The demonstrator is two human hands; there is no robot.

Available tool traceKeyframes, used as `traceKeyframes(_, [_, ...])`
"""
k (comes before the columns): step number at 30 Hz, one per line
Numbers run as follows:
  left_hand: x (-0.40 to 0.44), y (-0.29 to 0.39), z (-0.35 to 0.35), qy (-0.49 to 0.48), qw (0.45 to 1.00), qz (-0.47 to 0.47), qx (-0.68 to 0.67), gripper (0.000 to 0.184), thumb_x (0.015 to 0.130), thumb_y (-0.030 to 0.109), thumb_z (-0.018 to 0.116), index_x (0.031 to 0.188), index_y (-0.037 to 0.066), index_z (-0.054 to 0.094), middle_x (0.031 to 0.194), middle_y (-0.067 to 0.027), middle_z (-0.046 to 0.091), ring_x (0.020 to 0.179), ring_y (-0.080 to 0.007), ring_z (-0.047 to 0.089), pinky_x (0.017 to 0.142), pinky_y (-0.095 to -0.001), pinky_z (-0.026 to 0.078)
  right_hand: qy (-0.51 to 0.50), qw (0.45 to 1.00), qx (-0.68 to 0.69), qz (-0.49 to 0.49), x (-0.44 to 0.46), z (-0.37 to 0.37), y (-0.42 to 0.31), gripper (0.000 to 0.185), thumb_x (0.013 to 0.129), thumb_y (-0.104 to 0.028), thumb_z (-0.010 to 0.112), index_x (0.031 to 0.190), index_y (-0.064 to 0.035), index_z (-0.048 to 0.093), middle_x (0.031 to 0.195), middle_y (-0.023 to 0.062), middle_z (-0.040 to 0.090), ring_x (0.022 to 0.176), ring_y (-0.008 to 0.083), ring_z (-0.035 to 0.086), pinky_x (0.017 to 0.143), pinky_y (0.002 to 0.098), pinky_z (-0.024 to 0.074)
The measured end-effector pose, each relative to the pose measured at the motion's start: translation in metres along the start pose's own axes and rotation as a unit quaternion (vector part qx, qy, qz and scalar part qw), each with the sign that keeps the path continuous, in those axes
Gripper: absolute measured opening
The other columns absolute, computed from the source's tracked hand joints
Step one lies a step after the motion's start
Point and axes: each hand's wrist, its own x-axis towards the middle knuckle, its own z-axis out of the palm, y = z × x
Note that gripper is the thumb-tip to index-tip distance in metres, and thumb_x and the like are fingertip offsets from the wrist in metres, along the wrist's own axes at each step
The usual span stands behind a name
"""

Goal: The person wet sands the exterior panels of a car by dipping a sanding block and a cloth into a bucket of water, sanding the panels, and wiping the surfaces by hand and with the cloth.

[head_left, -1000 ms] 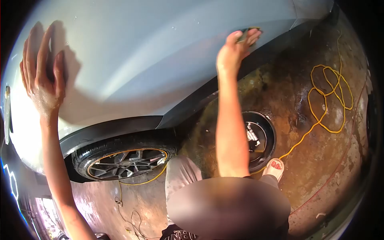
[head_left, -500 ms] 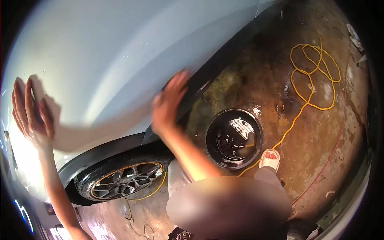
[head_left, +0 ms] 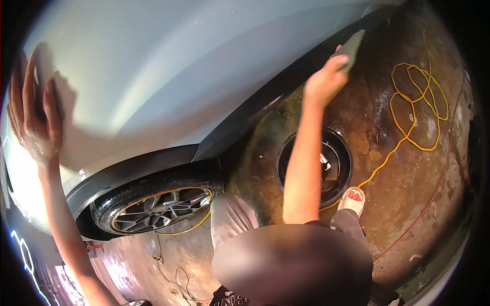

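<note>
My left hand (head_left: 37,120) lies with spread fingers on the pale grey car body panel (head_left: 168,86) at the far left. In my right hand (head_left: 324,84) is a flat, thin grey-green pad (head_left: 353,51); whether it is cloth or sponge I cannot tell. The pad is near the dark lower trim (head_left: 265,97) of the car, but contact between them is unclear. Beneath my right forearm stands a round black bucket (head_left: 347,166) with shiny dark liquid in it, partly hidden by the arm. Small water drops dot the panel.
A car wheel (head_left: 166,210) with dark spokes sits at lower left. Yellow cord (head_left: 384,157) loops over the wet, stained concrete floor (head_left: 372,209) at right and passes beside the bucket and my sandalled foot (head_left: 353,196). A thin red line (head_left: 434,191) runs along the floor.
My right hand has swept rightward and up the view along the car's lower edge, bringing the pad into clear sight. The left hand stays on the panel; the view has shifted slightly.
</note>
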Motion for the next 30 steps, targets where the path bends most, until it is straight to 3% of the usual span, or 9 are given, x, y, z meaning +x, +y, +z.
traceKeyframes(2, [-0.006,-0.008,0.001,-0.04,0.998,0.014,0.056,0.04,0.102,0.029,0.054,0.139,0.017,0.059,0.141,-0.013,0.057,0.132,-0.0335,0.052,0.109,-0.0454,0.042,-0.048,0.994,-0.091,-0.048,-0.056,0.018,-0.023,0.064,0.108,-0.037,0.035,0.151,0.0097,0.025,0.159,0.025,0.028,0.148,0.0329,0.028,0.12,0.0459,0.02])
traceKeyframes(6, [-0.009,-0.006,0.01,-0.005,0.999,0.0,0.048,0.04,0.105,0.031,0.048,0.141,0.018,0.057,0.144,-0.0096,0.055,0.134,-0.033,0.051,0.107,-0.0475,0.046,-0.233,0.954,-0.16,0.102,-0.184,0.042,-0.054,0.077,0.104,-0.043,0.03,0.156,0.0057,0.0,0.164,0.0256,-0.011,0.152,0.0402,-0.01,0.117,0.0598,-0.0076])
traceKeyframes(11, [-0.01,-0.004,0.014,-0.017,1.0,-0.008,-0.004,0.041,0.106,0.031,0.046,0.143,0.017,0.053,0.143,-0.0075,0.057,0.127,-0.0316,0.058,0.095,-0.0424,0.056,-0.376,0.906,-0.181,0.073,-0.299,0.023,-0.088,0.08,0.103,-0.046,0.032,0.153,0.0118,0.008,0.16,0.0367,-0.002,0.15,0.049,-0.005,0.111,0.0689,-0.0126])
traceKeyframes(16, [-0.024,-0.013,0.022,-0.035,0.996,-0.013,-0.078,0.042,0.107,0.028,0.043,0.145,0.013,0.05,0.149,-0.0092,0.05,0.133,-0.0314,0.052,0.1,-0.0395,0.053,-0.193,0.954,-0.158,0.165,-0.175,0.048,-0.06,0.071,0.105,-0.038,0.027,0.156,0.0052,0.003,0.164,0.0279,-0.005,0.151,0.0459,-0.005,0.113,0.0669,-0.0096])
traceKeyframes(20, [-0.02,-0.008,0.021,-0.045,0.988,-0.047,-0.139,0.042,0.107,0.027,0.042,0.146,0.013,0.048,0.152,-0.0105,0.046,0.137,-0.0308,0.048,0.104,-0.0386,0.05,-0.314,0.923,-0.11,0.192,-0.294,0.026,-0.103,0.071,0.106,-0.045,0.022,0.159,-0.0009,0.004,0.165,0.0239,0.001,0.152,0.043,-0.006,0.114,0.0644,-0.008])
traceKeyframes(22, [-0.023,-0.011,0.021,-0.051,0.987,-0.054,-0.145,0.042,0.107,0.026,0.042,0.148,0.014,0.047,0.152,-0.0102,0.046,0.137,-0.0306,0.048,0.105,-0.0386,0.049,-0.292,0.932,-0.109,0.183,-0.23,0.009,-0.105,0.07,0.106,-0.046,0.02,0.159,-0.003,0.005,0.165,0.0252,0.002,0.153,0.0387,-0.006,0.118,0.058,-0.004])
traceKeyframes(24, [-0.028,-0.007,0.021,-0.061,0.983,-0.083,-0.154,0.043,0.107,0.027,0.042,0.148,0.015,0.046,0.153,-0.01,0.045,0.136,-0.0304,0.049,0.104,-0.0386,0.05,-0.102,0.956,0.005,0.274,-0.149,-0.004,-0.093,0.058,0.109,-0.041,0.029,0.142,0.0049,0.039,0.142,0.0207,0.046,0.133,0.0278,0.041,0.113,0.0421,0.0289])
traceKeyframes(28, [-0.037,-0.021,0.027,-0.053,0.997,-0.029,-0.053,0.043,0.107,0.028,0.043,0.148,0.017,0.046,0.153,-0.0096,0.044,0.133,-0.0298,0.052,0.1,-0.0387,0.053,0.019,0.999,0.048,0.019,-0.056,-0.014,-0.069,0.054,0.108,-0.037,0.042,0.126,0.0109,0.057,0.122,0.0154,0.065,0.109,0.0185,0.06,0.101,0.0354,0.0432])
traceKeyframes(30, [-0.053,-0.046,0.035,-0.077,0.995,0.041,0.053,0.042,0.107,0.028,0.044,0.148,0.018,0.047,0.153,-0.0097,0.045,0.132,-0.0292,0.053,0.098,-0.0383,0.054,-0.022,0.996,-0.031,0.086,-0.091,-0.008,-0.063,0.055,0.108,-0.037,0.041,0.135,0.0099,0.047,0.135,0.02,0.054,0.123,0.0261,0.05,0.107,0.0385,0.0368])
